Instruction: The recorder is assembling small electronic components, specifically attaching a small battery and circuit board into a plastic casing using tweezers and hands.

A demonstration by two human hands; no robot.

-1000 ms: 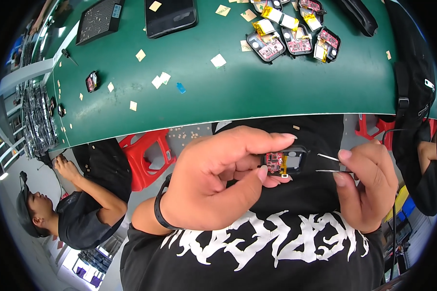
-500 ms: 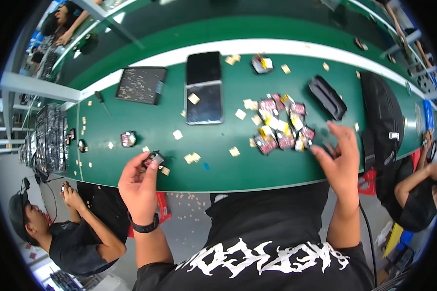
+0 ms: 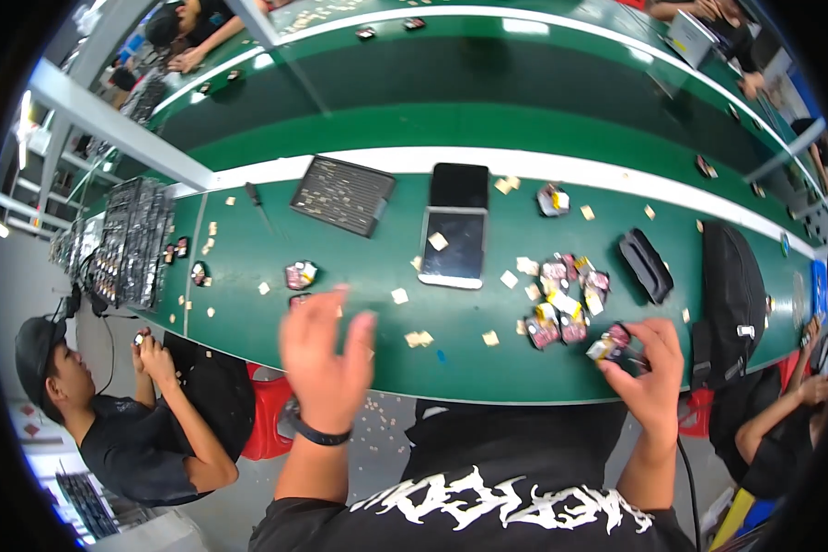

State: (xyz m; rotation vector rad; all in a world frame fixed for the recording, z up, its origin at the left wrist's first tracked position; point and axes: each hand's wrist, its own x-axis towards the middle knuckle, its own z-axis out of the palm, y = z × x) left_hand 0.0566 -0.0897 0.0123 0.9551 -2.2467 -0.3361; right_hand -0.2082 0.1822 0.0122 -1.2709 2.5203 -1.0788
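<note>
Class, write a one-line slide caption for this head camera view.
At a green workbench, the right hand picks a small part from a pile while the open left hand hovers.

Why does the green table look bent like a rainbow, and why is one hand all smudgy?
Head view: the fisheye lens curves the green table toward the rim; the left hand is motion-blurred, while the right hand looks sharper; ceiling lights glare on the far bench.

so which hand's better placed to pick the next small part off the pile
Right. The right hand is beside the pile of small parts, its fingers already on one part at the pile's edge. The left hand hovers open, well away from the pile.
</note>
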